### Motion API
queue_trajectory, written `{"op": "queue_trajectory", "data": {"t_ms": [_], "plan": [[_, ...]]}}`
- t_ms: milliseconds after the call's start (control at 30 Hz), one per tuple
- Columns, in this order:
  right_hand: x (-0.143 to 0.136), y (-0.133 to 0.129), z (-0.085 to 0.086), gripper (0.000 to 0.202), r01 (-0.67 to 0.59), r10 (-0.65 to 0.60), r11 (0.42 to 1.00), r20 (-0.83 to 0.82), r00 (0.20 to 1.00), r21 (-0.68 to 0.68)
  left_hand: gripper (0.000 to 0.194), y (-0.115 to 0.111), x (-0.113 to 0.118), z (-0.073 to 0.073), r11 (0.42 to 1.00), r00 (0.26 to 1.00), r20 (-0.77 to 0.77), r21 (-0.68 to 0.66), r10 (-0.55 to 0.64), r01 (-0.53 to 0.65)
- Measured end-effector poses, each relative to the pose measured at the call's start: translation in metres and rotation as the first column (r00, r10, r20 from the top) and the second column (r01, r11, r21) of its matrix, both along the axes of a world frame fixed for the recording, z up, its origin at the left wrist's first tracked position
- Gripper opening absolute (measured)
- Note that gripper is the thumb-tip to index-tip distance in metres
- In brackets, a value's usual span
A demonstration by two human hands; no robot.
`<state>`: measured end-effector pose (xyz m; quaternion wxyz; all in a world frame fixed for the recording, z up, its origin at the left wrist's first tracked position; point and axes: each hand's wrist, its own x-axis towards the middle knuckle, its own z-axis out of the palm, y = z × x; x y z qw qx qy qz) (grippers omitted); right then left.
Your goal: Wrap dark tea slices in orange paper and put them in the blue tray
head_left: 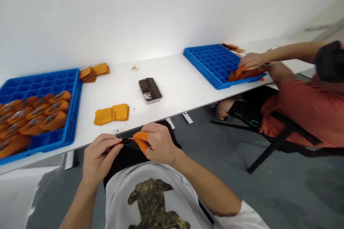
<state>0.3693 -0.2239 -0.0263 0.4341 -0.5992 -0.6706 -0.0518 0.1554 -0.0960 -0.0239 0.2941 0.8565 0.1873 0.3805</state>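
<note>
Over my lap, in front of the table edge, my left hand (100, 155) pinches a small dark strip (127, 140) between thumb and fingers. My right hand (160, 144) is closed on an orange pouch (142, 139), whose tip meets the dark strip. Beyond my hands two stacks of orange pieces (111, 114) lie side by side on the white table (177, 89). A clear tray (153, 101) behind them holds dark strips packed in rows.
A blue compartment tray (78, 105) at the left holds several orange pouches. More orange pieces (94, 71) lie beside it. At the right, a seated person's hands (251, 61) work at another blue tray (201, 66).
</note>
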Motion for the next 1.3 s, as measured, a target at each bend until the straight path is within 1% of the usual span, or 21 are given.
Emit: {"op": "queue_trajectory", "data": {"t_ms": [100,200,267,333,467,533,667,800,967,1067,1200,1300], "plan": [[-0.006,-0.002,-0.009,0.018,0.036,-0.035,0.999,0.048,0.998,-0.022,0.01,0.003,-0.006,0.001,0.999,0.999,-0.034,0.041,-0.031,0.033],[-0.01,-0.001,-0.015,0.018,0.031,-0.028,0.999,0.069,0.997,-0.036,0.009,0.006,-0.014,0.001,0.994,0.992,-0.11,0.081,-0.068,0.077],[-0.013,0.001,-0.019,0.016,0.021,-0.017,0.999,0.074,0.997,-0.048,0.009,0.007,-0.02,0.0,0.989,0.987,-0.15,0.122,-0.062,0.081],[-0.015,0.004,-0.022,0.015,0.011,-0.007,0.998,0.072,0.997,-0.059,0.009,0.009,-0.024,-0.001,0.985,0.984,-0.173,0.16,-0.033,0.062],[-0.019,0.008,-0.027,0.012,-0.006,0.011,0.997,0.057,0.998,-0.079,0.013,0.01,-0.027,-0.001,0.98,0.973,-0.227,0.182,-0.038,0.081],[-0.021,0.01,-0.028,0.012,-0.017,0.022,0.996,0.048,0.999,-0.085,0.014,0.009,-0.029,0.0,0.975,0.975,-0.217,0.204,-0.036,0.082],[-0.027,0.012,-0.027,0.009,-0.039,0.04,0.996,0.013,0.999,-0.074,0.01,0.007,-0.033,0.002,0.967,0.986,-0.165,0.254,0.019,0.024],[-0.031,0.013,-0.027,0.007,-0.043,0.041,0.998,-0.033,0.999,-0.052,0.01,0.006,-0.036,0.002,0.967,0.985,-0.168,0.254,0.041,0.003],[-0.029,0.011,-0.029,0.011,-0.04,0.036,0.998,-0.066,0.997,-0.054,0.008,0.004,-0.031,0.004,0.976,0.983,-0.184,0.211,-0.01,0.049],[-0.027,0.01,-0.031,0.011,-0.046,0.042,0.998,-0.08,0.996,-0.051,0.008,0.003,-0.03,0.004,0.983,0.982,-0.189,0.175,-0.013,0.047],[-0.028,0.01,-0.034,0.011,-0.041,0.04,0.999,-0.104,0.994,-0.004,0.006,0.004,-0.033,0.001,0.982,0.983,-0.182,0.188,0.013,0.022],[-0.028,0.011,-0.034,0.013,-0.024,0.026,1.0,-0.116,0.993,0.018,0.006,0.005,-0.033,-0.001,0.985,0.982,-0.188,0.172,0.011,0.022]]}}
